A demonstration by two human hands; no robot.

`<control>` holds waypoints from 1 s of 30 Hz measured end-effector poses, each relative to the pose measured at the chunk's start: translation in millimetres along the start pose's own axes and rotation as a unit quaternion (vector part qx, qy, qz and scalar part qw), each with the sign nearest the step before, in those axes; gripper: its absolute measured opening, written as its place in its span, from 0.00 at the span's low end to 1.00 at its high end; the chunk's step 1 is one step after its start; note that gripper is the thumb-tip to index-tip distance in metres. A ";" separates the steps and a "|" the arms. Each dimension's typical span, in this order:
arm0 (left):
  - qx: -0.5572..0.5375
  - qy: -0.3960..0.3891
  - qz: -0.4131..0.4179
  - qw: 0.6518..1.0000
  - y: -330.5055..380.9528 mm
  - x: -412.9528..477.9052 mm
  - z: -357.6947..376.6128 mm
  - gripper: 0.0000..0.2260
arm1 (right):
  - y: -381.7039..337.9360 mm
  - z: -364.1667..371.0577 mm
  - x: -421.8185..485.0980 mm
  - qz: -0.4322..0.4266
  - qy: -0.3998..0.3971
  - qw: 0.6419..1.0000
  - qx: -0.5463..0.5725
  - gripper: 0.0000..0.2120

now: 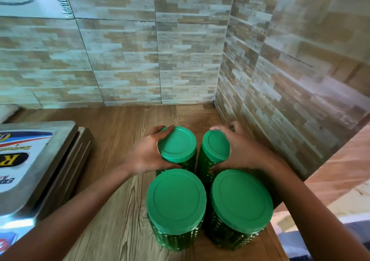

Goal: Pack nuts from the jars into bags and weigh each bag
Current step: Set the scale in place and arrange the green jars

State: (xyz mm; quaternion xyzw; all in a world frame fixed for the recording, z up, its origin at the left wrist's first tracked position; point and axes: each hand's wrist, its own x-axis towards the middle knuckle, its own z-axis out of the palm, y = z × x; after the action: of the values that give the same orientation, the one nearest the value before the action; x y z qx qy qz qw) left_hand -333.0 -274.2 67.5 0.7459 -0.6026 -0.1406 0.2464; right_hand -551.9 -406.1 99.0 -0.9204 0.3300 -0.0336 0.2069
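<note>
- The left hand [147, 155] is curled around the lid of the back-left ribbed green plastic jar [177, 145], with the fingers over the far edge and the thumb on the near edge.
- The right hand [247, 152] has the same kind of grip on the back-right ribbed green plastic jar [215, 147], and that one looks tilted a bit to the left.
- Those two jars sit just beside each other, both with round green lids on.
- Right in front of them are the front-left green jar [176, 199] and the front-right green jar [241, 200], upright, lidded and side by side.
- Honestly can't make out what's inside any of them.
- All four stand on a wood-grain countertop [120, 210], tucked into the corner of a stone-pattern tiled wall [160, 60].
- Off to the left, well apart from the jars, there's a flat stainless-steel platform [40, 172] with a colourful sticker on it.
</note>
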 end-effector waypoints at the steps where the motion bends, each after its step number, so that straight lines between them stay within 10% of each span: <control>1: 0.004 -0.001 0.001 1.000 -0.5 0.4 0.1 0.54 | 0.1 -0.2 0.0 0.002 -0.001 1.000 0.001 0.50; 30: -0.005 -0.011 0.036 0.999 -4.4 -3.7 4.9 0.46 | -15.9 -5.5 -4.8 0.107 -0.026 0.994 0.000 0.55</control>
State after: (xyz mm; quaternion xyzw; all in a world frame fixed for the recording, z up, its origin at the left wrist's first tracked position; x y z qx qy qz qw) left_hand -332.8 -270.9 60.7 0.7212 -0.6308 -0.1424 0.2483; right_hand -547.3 -394.0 110.8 -0.8805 0.4207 0.0123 0.2180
